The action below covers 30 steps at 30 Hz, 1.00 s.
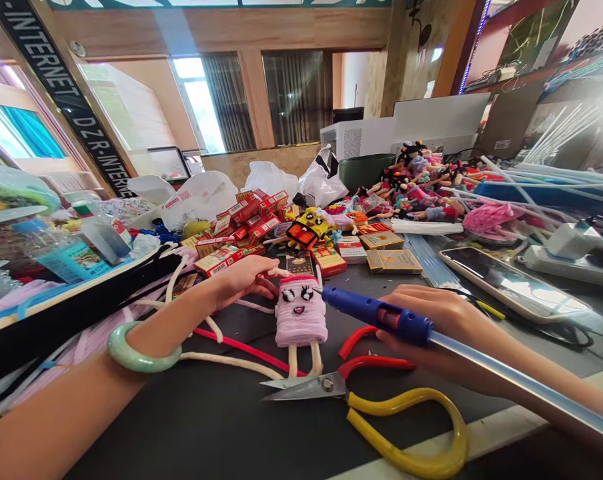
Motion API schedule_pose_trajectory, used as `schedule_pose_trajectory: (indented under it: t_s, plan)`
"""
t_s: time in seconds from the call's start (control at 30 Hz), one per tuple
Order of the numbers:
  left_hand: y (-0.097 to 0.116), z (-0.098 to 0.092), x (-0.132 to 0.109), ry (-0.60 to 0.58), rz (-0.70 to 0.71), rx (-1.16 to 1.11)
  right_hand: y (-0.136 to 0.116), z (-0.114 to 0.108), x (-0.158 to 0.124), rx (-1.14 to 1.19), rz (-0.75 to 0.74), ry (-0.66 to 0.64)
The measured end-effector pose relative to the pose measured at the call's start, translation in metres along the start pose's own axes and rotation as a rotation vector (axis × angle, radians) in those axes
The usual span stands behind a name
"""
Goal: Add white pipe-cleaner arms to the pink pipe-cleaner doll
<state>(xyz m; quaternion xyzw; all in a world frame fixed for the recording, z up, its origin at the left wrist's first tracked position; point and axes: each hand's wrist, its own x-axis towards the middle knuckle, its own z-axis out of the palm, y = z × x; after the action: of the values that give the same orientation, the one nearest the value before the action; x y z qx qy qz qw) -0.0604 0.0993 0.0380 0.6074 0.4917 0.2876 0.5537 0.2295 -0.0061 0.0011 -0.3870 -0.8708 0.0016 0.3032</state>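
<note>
- Poss. risk: glue gun [371, 310] tip is sitting v. close to pink doll [301, 330]; a slip could smear its face.
- R hand [444, 313] is gripping the gun; L hand [244, 275] is curling at doll's top, pinch unclear.
- Doll is resting mid black table [206, 427], feet by open scissors [326, 385], poss. snagging if nudged.
- Doll's looking fuzzy, ribbed, boxy; gun's showing smooth plastic w/ clear stick.
</note>
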Motion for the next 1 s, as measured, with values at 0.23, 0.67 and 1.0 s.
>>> schedule_pose_trajectory:
  t_s: [0.23, 0.67, 1.0]
  plan:
    - [-0.002, -0.007, 0.007, 0.145, 0.055, 0.002, 0.002, -0.001, -0.001, -0.013, -0.011, -0.019]
    - [-0.004, -0.013, 0.009, 0.166, 0.022, -0.202, 0.000, -0.005, -0.003, 0.001, -0.003, -0.075]
    - [0.005, -0.007, 0.005, 0.212, -0.022, -0.373, 0.001, -0.005, -0.002, -0.010, -0.011, -0.084]
